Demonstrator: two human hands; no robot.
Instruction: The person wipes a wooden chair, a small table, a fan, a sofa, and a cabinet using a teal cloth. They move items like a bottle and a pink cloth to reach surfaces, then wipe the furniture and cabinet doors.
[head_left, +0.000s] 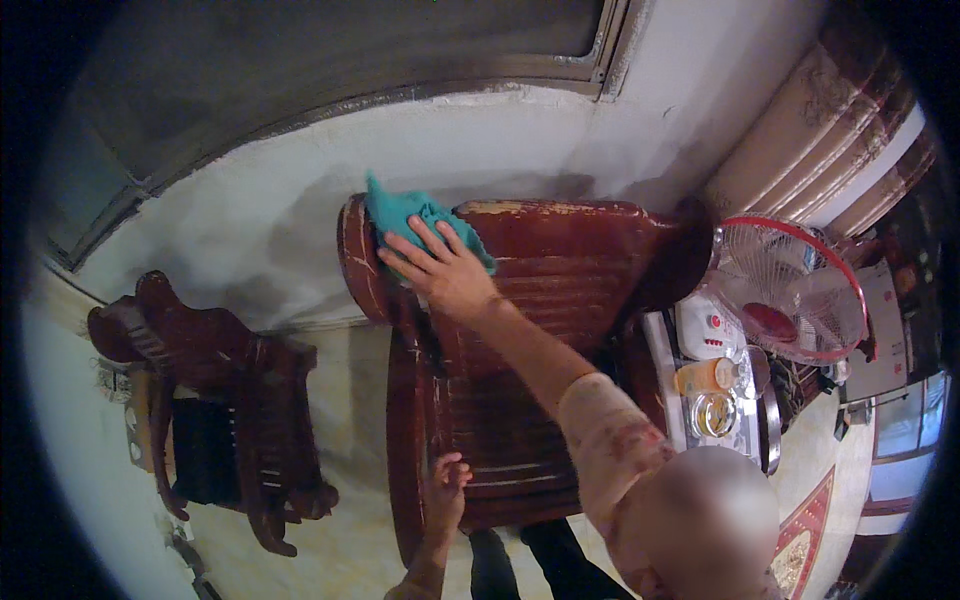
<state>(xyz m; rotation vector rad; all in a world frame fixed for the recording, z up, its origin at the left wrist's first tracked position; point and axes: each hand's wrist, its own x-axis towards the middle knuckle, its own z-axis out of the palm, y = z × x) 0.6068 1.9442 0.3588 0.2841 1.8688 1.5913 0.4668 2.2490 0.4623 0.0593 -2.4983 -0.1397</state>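
My right hand (454, 279) presses a teal cloth (420, 214) against the upper left corner of a dark red wooden slatted armchair (517, 300). Its fingers are spread over the cloth, and one corner of the fabric sticks up past the top rail. The chair's backrest stands near the wall, with worn, pale patches along its top edge. Lower down, my left hand (448, 480) hovers by or rests at the left armrest (405, 450); contact is unclear. Its fingers are loosely bent, and nothing shows in them.
A second carved wooden chair (225, 405) stands at left. On the right are an electric fan (787, 292) with a red rim, a glass ashtray (712, 415) and an orange-filled container (697, 376) on a small table. Behind are a white wall (525, 135), a window frame (525, 69) and a curtain (802, 135).
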